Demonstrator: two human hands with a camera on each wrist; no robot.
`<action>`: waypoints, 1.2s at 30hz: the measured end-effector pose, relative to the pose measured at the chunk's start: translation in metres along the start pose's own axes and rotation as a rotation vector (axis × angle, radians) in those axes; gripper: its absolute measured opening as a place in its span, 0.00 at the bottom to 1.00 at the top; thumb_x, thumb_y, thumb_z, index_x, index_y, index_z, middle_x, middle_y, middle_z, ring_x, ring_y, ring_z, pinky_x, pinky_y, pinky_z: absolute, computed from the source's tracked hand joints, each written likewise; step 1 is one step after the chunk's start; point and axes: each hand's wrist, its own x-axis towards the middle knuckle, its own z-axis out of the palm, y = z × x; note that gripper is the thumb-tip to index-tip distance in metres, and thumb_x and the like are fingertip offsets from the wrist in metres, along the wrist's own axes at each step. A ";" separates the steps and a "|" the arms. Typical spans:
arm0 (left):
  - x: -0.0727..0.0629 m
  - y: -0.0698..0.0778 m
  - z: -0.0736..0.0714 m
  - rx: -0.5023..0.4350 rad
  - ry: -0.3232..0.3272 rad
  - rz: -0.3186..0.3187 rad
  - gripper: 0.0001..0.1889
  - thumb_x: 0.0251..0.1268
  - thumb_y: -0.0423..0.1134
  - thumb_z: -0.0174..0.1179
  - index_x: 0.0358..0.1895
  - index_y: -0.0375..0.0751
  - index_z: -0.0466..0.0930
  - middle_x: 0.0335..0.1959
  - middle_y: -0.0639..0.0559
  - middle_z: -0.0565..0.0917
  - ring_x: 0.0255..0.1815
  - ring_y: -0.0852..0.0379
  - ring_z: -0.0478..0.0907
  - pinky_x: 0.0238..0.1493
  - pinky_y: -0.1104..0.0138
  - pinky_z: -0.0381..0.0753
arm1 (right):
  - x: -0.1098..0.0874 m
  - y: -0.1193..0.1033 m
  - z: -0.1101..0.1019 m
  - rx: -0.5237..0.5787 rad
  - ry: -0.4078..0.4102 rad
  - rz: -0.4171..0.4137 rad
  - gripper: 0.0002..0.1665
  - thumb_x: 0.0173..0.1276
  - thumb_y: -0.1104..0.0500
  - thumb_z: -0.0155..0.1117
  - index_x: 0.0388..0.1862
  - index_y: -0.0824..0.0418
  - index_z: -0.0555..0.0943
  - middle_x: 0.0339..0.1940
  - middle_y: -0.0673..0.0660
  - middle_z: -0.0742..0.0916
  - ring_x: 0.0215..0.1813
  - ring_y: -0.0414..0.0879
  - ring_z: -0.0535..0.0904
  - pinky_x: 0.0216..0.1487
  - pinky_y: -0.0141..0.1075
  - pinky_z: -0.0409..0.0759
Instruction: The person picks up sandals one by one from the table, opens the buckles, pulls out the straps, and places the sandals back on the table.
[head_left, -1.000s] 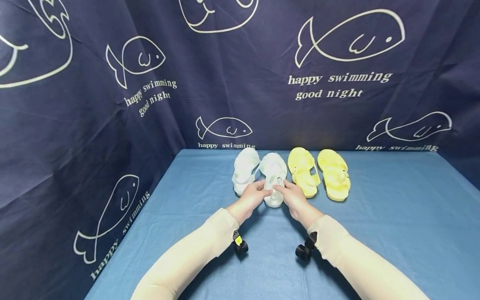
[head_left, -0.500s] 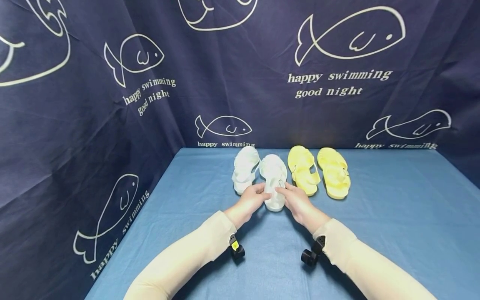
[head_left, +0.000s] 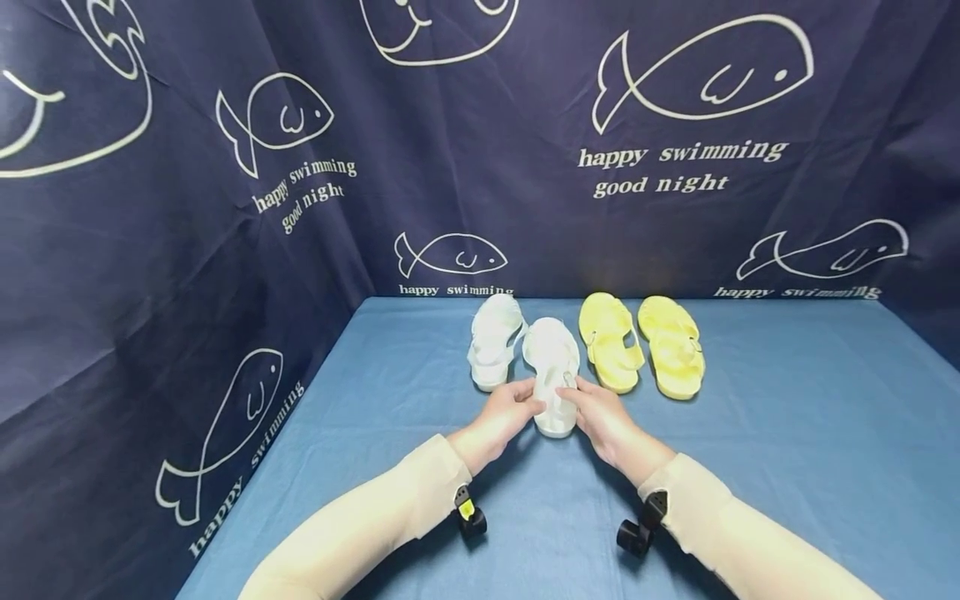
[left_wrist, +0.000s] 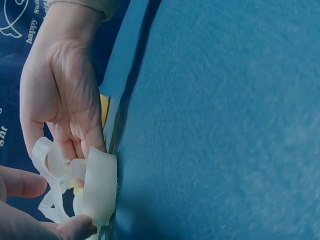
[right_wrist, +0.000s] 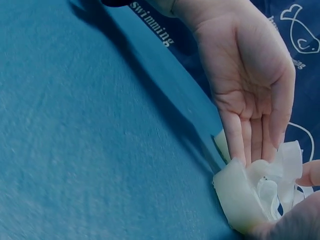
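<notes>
A white sandal (head_left: 551, 354) with a back strap points away from me, and both hands hold it near the heel. My left hand (head_left: 501, 423) grips its left side, thumb by the strap. On the opposite side my right hand (head_left: 613, 427) grips it, thumb by the strap and fingers along the outer edge. In the left wrist view the heel (left_wrist: 101, 187) stands close over the blue cloth. A second white sandal (head_left: 493, 342) lies just left of the held one and slightly farther back.
Two yellow sandals (head_left: 612, 343) lie side by side to the right, toes toward the back. Blue cloth (head_left: 405, 400) covers the table. A dark blue curtain (head_left: 525, 167) with white fish prints hangs behind and at the left.
Both hands have drawn the held white sandal a little toward me, so it sits nearer than the other sandals. Those others have stayed in place.
</notes>
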 end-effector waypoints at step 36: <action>-0.022 -0.007 0.007 -0.148 -0.001 -0.012 0.26 0.66 0.28 0.54 0.67 0.23 0.64 0.66 0.32 0.71 0.68 0.43 0.69 0.67 0.56 0.71 | -0.029 0.011 0.004 -0.014 0.000 -0.040 0.40 0.74 0.62 0.50 0.77 0.71 0.45 0.79 0.66 0.54 0.78 0.56 0.51 0.77 0.48 0.52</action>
